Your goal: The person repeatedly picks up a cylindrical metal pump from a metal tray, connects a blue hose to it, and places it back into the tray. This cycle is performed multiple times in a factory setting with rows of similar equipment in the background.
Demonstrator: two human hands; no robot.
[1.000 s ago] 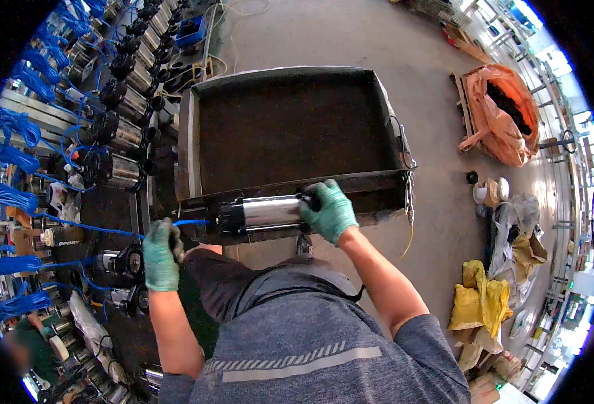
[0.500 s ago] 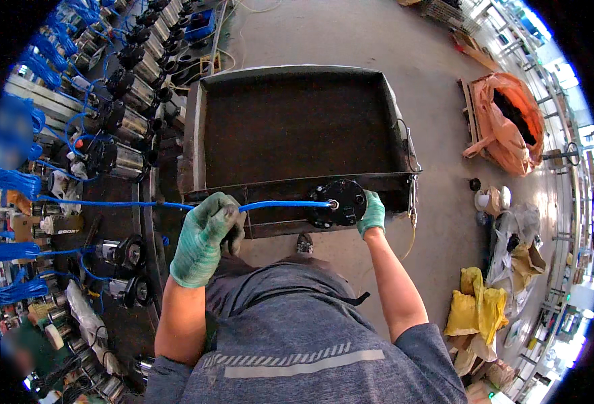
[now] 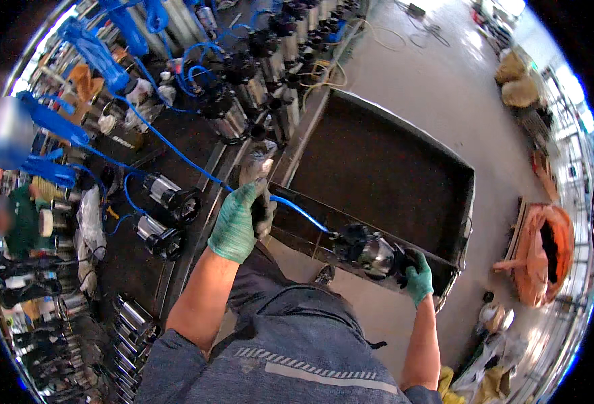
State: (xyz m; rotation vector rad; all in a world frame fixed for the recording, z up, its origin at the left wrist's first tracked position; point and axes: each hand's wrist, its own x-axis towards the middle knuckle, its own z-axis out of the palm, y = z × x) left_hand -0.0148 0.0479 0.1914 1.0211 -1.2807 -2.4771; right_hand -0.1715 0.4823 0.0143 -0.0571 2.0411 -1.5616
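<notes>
- Big dark metal tray [image 3: 391, 168], shallow w/ raised rim, fills centre-right of view; grey concrete floor [image 3: 438, 87] beyond it.
- Workbench [image 3: 135, 256] on person's left, dark top, crowded w/ silver-and-black pumps; 2 lie on their sides near the bench edge [image 3: 172, 198], more stand in a row toward the top [image 3: 243, 74].
- Orange bag [image 3: 546, 252] on floor, well right of tray, open mouth up.
- Blue cable [image 3: 176, 151] runs from bench clutter across to left hand, then on over the tray's near corner to the pump.
- Pump [image 3: 367, 250], silver body w/ black end, held on its side just at tray's near rim, cable entering its black end.
- Left hand [image 3: 239, 222], green glove, fist clenched around blue cable, just above bench/tray gap.
- Right hand [image 3: 418, 276], green glove, fingers wrapped on pump's right end, gripping it; looks like it bears the weight, though the underside is hidden.
</notes>
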